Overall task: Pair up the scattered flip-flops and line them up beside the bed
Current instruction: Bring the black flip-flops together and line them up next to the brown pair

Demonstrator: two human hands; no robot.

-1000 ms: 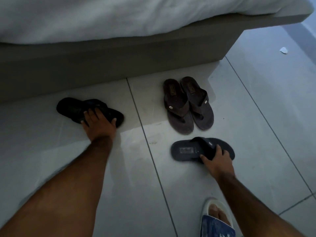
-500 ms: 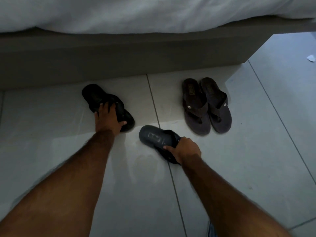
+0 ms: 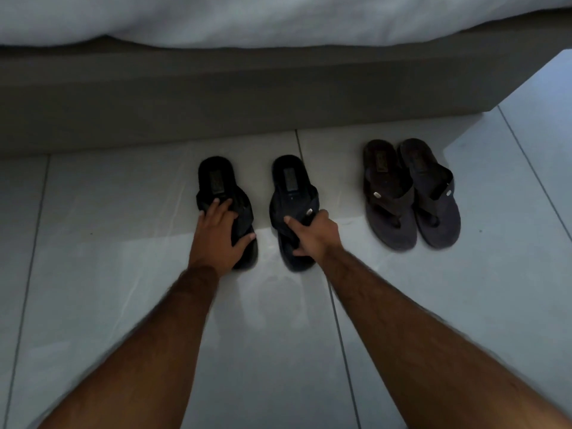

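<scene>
Two black flip-flops lie side by side on the tiled floor, heels toward the bed. My left hand (image 3: 218,235) grips the straps and toe end of the left black flip-flop (image 3: 216,178). My right hand (image 3: 314,233) holds the straps of the right black flip-flop (image 3: 289,181). A small gap separates the two soles. To the right, a pair of brown flip-flops (image 3: 408,193) sits together, touching, also heels toward the bed.
The grey bed base (image 3: 216,97) runs across the top, with white bedding (image 3: 247,17) hanging over it. Its corner ends at the upper right. Pale floor tiles (image 3: 108,305) with thin grout lines spread all around.
Both hands turned the black flip-flops from slanted positions to parallel, heels toward the bed. My right hand brought its flip-flop up beside the left one. The view shifted left.
</scene>
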